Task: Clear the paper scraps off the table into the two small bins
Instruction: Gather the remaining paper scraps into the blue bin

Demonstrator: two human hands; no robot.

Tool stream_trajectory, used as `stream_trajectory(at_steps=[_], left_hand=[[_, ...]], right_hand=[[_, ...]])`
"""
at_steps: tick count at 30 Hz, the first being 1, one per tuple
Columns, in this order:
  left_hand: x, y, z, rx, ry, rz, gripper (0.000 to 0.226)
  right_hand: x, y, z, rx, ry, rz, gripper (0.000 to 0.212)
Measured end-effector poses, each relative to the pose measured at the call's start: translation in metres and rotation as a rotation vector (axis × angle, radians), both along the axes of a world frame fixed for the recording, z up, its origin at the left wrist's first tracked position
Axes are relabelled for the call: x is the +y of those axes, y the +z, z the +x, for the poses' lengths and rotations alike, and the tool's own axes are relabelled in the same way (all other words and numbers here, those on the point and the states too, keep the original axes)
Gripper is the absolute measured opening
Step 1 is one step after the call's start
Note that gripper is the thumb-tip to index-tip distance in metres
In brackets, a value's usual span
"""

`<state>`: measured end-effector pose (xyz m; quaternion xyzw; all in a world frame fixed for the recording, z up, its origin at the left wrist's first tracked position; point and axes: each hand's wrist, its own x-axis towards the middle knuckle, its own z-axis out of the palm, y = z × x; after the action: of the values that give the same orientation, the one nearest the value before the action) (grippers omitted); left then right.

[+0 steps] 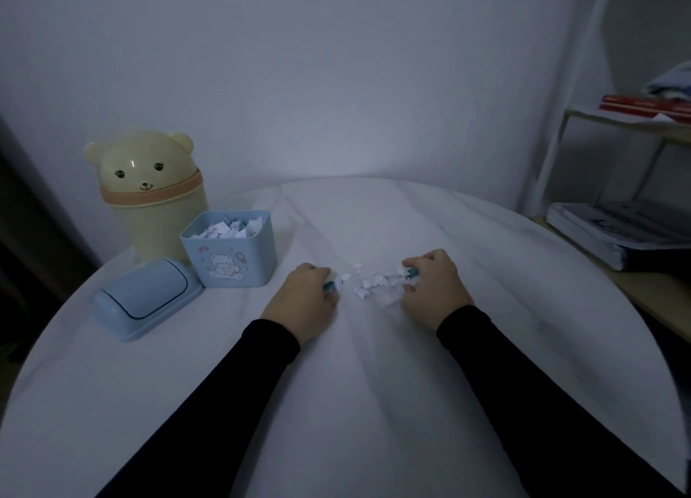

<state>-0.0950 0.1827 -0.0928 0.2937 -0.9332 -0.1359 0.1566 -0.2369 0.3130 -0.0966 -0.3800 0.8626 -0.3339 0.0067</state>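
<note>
At the far left, near the curved left edge of the white-covered desk, stands a cream bear-shaped bin with its domed lid on, close to the wall. Just in front of it lies a loose blue swing lid, flat on the cloth near the desk's edge. Beside that lid, to its right and touching the bear bin's front, sits a small square blue bin, open at the top and heaped with white paper bits; its front bears a printed bear picture, with no writing that can be read. Bare cloth runs from this bin to the left hand, whose fingers are curled around a few scraps and something small and teal; what that is cannot be told. Between the two hands, on the middle of the desk, lies the remaining pile of paper scraps, small white torn pieces loosely scattered. The right hand rests at the pile's right side, fingers clenched on scraps and another teal bit. Both arms wear black sleeves. The near half of the desk and its right side are open cloth. Beyond the right edge stands a shelf holding red books, with a stack of books lower down.
</note>
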Motion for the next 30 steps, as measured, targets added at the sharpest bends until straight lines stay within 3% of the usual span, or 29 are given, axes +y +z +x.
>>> stream_trajectory(at_steps=[4,7,12,16,19,24,27,30], left_hand=[[0.007,0.002,-0.006,0.020,-0.052,-0.031,0.030],[0.008,0.005,-0.004,0.046,-0.072,-0.002,0.035],[-0.011,0.016,0.010,0.002,-0.009,0.059,0.048],[-0.008,0.013,0.007,-0.131,-0.003,0.006,0.036],[0.001,0.005,-0.003,-0.108,-0.017,-0.019,0.030],[0.006,0.003,-0.006,0.062,-0.016,0.040,0.039],[0.000,0.007,-0.005,0.067,-0.137,0.049,0.056],[-0.002,0.009,-0.014,-0.015,-0.225,0.016,0.056]], right_hand=[[-0.005,0.005,0.005,0.026,0.004,0.164,0.033],[-0.009,0.006,0.008,0.041,0.065,0.163,0.028],[-0.002,0.010,0.003,-0.030,0.013,0.053,0.041],[-0.006,0.002,0.001,-0.026,-0.048,0.258,0.056],[-0.008,-0.001,0.001,0.016,-0.035,0.333,0.062],[-0.013,-0.001,-0.001,-0.031,0.081,0.141,0.043],[-0.010,0.003,-0.004,-0.030,0.133,0.109,0.057],[-0.012,0.006,-0.005,0.004,0.234,0.207,0.069]])
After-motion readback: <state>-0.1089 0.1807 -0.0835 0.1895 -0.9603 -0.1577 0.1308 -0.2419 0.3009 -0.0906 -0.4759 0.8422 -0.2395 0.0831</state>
